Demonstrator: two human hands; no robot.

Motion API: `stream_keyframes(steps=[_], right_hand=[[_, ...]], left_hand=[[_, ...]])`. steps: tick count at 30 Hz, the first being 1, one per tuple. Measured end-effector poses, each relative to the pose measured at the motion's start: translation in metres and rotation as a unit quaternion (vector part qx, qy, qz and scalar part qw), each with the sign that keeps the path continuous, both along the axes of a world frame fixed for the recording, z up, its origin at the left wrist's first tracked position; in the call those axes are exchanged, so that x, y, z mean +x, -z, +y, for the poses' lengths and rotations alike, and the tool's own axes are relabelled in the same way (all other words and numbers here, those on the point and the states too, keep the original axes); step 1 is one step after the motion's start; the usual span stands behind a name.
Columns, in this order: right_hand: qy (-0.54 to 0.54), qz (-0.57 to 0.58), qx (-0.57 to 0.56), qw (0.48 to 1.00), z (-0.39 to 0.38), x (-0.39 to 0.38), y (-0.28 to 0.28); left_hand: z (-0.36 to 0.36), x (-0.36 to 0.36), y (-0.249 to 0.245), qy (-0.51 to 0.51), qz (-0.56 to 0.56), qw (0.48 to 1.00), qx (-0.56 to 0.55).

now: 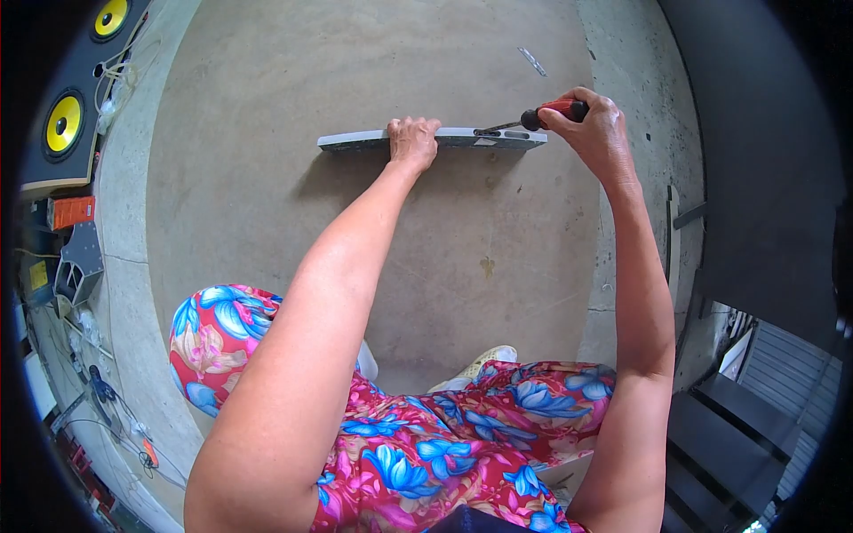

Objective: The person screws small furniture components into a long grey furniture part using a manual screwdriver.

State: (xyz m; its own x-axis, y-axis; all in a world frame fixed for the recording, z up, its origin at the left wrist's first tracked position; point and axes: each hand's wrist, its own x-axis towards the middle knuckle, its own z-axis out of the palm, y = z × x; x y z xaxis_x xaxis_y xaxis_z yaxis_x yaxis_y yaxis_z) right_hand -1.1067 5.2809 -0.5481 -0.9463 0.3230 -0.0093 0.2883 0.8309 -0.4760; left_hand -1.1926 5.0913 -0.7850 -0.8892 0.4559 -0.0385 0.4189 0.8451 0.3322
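My left hand (413,142) is closed over the top edge of a flat panel (355,140), which stands on its long side on the floor. The panel has a pale edge and a dark face, with slots near its right end. In my right hand (597,129) is a screwdriver (558,114) with a red and black handle, gripped by the handle. Its shaft slants down to the left, and the tip is at a dark fitting (487,132) in the panel's edge. Whether the tip sits in a screw is too small to tell.
A small shiny strip (532,61) lies on the concrete floor (498,222) beyond the panel. Speakers with yellow cones (63,123) stand at left, near cables and an orange box (73,212). A large dark board (764,160) rises at right, above dark slats (737,426).
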Motion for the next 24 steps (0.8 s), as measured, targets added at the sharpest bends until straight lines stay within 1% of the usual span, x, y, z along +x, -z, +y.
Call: stream_keyframes(steps=[6, 9, 12, 15, 18, 24], right_hand=[[-0.002, -0.017, 0.003, 1.0, 0.0, -0.002, 0.0], [-0.041, 0.023, 0.034, 0.998, 0.001, -0.003, 0.007], [-0.061, 0.02, 0.052, 0.997, 0.0, -0.007, 0.003], [-0.035, -0.003, 0.029, 0.999, -0.006, -0.009, -0.002], [-0.057, -0.009, -0.011, 0.998, -0.003, -0.011, -0.003], [-0.05, 0.0, -0.028, 0.998, -0.003, -0.012, -0.009]], left_hand=[[0.0, 0.001, -0.002, 0.001, -0.001, 1.0, -0.006], [0.0, 0.001, -0.002, 0.002, -0.002, 1.0, -0.004], [0.0, 0.001, -0.004, 0.003, -0.001, 1.0, -0.001], [0.0, 0.002, -0.004, 0.003, -0.002, 1.0, -0.001], [0.0, 0.002, -0.007, 0.001, -0.006, 1.0, -0.005], [0.001, 0.002, -0.005, 0.0, -0.001, 1.0, 0.0]])
